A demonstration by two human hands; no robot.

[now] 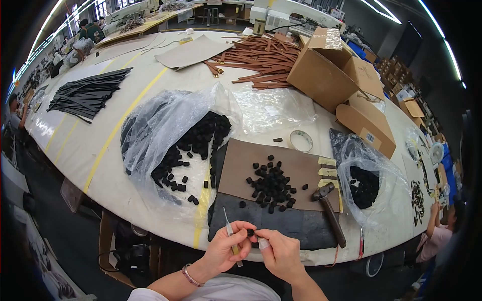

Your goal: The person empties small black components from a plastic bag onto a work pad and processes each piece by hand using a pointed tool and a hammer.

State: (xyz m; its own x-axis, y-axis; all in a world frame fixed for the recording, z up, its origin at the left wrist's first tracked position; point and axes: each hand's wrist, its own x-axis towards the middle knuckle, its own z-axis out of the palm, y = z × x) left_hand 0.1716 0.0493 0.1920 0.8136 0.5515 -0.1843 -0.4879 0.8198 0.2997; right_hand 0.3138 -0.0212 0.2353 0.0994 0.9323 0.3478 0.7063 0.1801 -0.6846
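At the table's near edge, my left hand (227,247) is closed, its fingertips pinching a small black piece (250,232). The same hand also keeps hold of a slim, pointed metal tool (229,228), tip upward. My right hand (281,253) is closed too, its thumb and fingers pinching at the right side of that black piece; a pale wrap covers the thumb tip. Just beyond my hands, a loose pile of similar small black pieces (271,184) lies on a brown sheet (236,163) over a black mat (231,215). A hammer (330,213) rests on the mat's right side.
Clear plastic bags of black pieces (196,138) (364,188) lie left and right. Farther back are a tape roll (301,141), brown straps (266,55), a cardboard box (326,70) and black strips (90,93). Other people sit at the far left and right.
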